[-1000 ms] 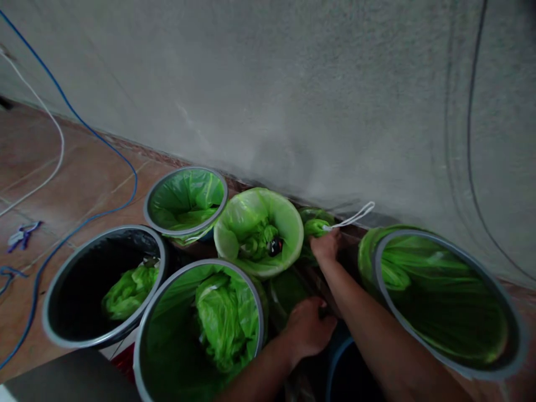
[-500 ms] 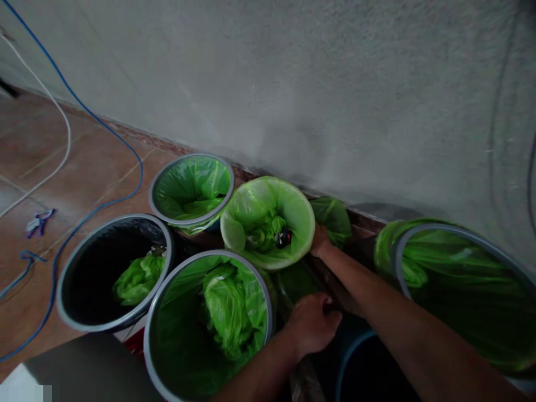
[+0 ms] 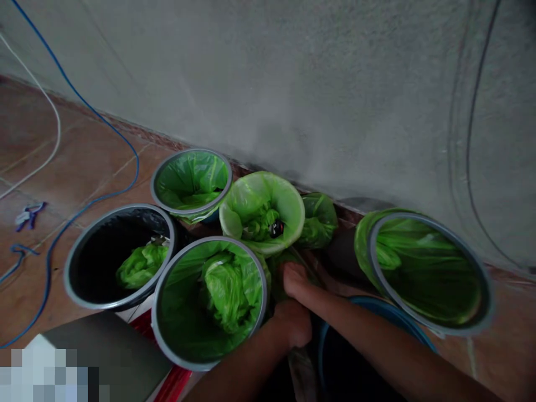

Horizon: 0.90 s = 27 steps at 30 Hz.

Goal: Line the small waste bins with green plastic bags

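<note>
Several round bins lined with green plastic bags stand on the floor against a grey wall. My right hand reaches down into the dark gap between the near lined bin and a blue-rimmed bin, fingers curled downward and hidden. My left hand is closed just below it, beside the near bin's rim; what it grips is hidden. A tied green bag lies by the wall, behind a pale green lined bin.
A black-lined bin with a crumpled green bag stands at left, a small lined bin behind it, a large lined bin at right. Blue cable and white cable trail over the brown tiles. A grey flat object lies at bottom left.
My right hand has drawn back from the tied bag by the wall down to the gap beside my left hand. The white drawstring seen a second ago is out of sight.
</note>
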Available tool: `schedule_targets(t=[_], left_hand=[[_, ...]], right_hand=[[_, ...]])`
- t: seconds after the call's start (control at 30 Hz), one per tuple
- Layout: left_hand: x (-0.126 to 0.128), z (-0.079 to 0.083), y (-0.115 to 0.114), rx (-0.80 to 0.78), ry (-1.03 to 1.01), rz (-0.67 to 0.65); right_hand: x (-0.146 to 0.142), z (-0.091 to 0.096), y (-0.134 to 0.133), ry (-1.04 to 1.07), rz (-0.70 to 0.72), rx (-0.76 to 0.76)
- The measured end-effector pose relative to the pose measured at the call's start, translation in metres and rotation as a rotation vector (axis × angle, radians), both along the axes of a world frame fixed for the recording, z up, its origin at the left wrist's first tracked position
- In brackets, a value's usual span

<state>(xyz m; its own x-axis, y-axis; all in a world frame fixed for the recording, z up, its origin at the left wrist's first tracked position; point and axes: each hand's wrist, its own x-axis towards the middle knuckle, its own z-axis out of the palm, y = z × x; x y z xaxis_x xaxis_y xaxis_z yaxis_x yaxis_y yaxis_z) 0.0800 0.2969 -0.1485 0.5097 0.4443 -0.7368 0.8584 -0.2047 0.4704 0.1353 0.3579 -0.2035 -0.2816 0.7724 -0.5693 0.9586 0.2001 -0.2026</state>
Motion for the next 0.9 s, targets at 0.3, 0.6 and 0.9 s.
schedule_targets(t=[0.3, 0.6, 0.9], left_hand=[[0.006, -0.014, -0.011, 0.461, 0.114, 0.537], [0.028, -0.085, -0.011, 0.457, 0.212, 0.539], [0.029, -0.098, 0.011, 0.393, 0.136, 0.594]], right_hand=[[0.098, 0.060, 0.020, 0.754, -0.739, 0.043], [0.098, 0.131, 0.012, 1.277, -1.134, 0.121], [0.138, 0.209, -0.002, 1.220, -0.974, 0.445]])
